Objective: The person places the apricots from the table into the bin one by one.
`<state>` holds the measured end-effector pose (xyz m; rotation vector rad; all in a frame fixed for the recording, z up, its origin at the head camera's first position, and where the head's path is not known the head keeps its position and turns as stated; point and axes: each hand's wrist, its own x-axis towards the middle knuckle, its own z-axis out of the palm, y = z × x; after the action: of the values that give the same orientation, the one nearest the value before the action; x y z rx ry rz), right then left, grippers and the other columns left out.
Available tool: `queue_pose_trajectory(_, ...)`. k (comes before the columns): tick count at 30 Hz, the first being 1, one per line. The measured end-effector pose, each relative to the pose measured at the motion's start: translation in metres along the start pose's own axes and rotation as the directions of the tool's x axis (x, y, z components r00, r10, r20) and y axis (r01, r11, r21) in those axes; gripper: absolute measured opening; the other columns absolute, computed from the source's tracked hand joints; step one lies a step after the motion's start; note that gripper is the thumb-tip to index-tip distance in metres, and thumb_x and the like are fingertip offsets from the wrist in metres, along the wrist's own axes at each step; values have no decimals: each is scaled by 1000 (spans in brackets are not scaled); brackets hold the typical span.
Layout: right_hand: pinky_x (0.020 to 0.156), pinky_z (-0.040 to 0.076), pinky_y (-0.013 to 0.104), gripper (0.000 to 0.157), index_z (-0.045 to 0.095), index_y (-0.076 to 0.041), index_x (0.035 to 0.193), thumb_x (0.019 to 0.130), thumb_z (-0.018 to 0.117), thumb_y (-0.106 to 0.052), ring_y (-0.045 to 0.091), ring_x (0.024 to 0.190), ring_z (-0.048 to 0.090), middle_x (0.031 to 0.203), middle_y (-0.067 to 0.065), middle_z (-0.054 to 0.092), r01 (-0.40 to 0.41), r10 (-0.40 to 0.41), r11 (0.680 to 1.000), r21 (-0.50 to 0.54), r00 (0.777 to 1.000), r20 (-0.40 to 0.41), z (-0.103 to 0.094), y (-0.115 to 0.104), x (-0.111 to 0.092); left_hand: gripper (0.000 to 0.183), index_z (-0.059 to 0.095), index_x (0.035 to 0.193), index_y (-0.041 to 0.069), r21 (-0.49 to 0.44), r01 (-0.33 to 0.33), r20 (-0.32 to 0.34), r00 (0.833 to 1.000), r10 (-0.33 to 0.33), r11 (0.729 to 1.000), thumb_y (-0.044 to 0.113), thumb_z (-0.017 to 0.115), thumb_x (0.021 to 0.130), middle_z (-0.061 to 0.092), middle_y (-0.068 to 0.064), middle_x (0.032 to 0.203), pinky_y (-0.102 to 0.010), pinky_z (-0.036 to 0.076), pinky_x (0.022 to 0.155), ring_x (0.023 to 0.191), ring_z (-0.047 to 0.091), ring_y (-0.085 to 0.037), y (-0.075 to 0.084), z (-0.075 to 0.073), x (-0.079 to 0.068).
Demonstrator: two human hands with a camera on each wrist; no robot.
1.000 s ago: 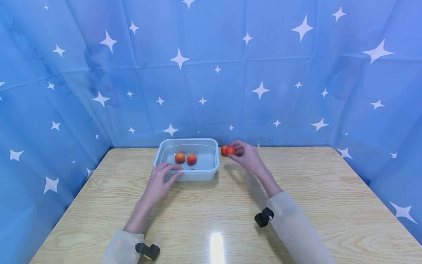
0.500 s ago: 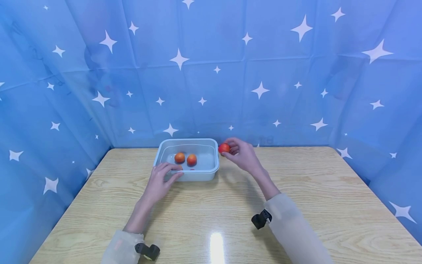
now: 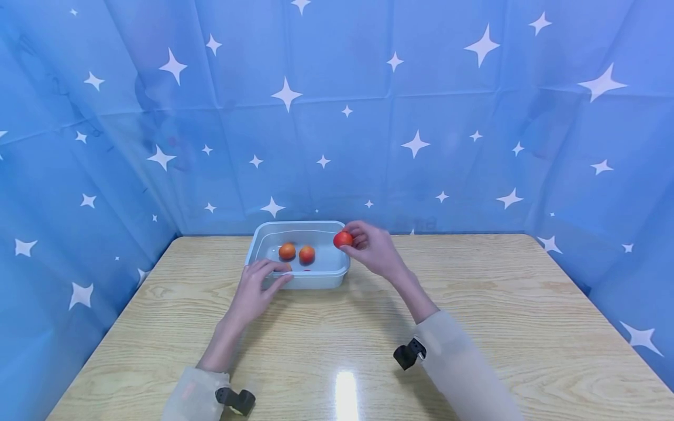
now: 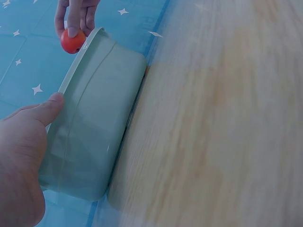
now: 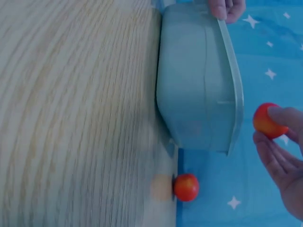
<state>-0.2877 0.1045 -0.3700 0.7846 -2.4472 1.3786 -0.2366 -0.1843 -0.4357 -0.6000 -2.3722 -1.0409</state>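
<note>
A pale plastic tub (image 3: 337,280) stands at the back of the wooden table. My left hand (image 3: 255,292) grips its near rim towards the left corner, thumb on the outer wall and fingers inside. My right hand (image 3: 376,251) pinches a small round red-orange fruit (image 3: 343,239) between thumb and fingers, over the tub's right rim in the head view. Several like fruits lie in the tub, among them an orange fruit (image 3: 286,251) and a redder fruit (image 3: 306,254). Another red fruit (image 5: 186,187) sits on the table beside the tub's right end, hidden behind my right hand in the head view.
A blue curtain (image 3: 368,117) with white stars hangs right behind the table's back edge and along both sides. The wooden tabletop (image 3: 316,339) spreads in front of the tub. Each sleeve carries a black wrist camera, the right camera (image 3: 409,354) and the left camera (image 3: 235,400).
My right hand has moved left with its fruit, from beside the tub to over the right rim. The left hand and the tub have stayed in place.
</note>
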Motion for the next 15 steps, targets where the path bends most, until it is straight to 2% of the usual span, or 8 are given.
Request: queue_pose_trajectory(15, 80, 56, 32, 31, 68, -7, 118, 90, 79, -13, 20, 86, 67, 105, 9, 70, -54, 56, 998, -25, 995, 84, 22, -10, 2, 18, 75, 106, 14, 2, -7, -1, 1000, 7, 1000, 21, 79, 90, 71, 3, 103, -45, 35, 95, 107, 62, -23, 0, 0, 0)
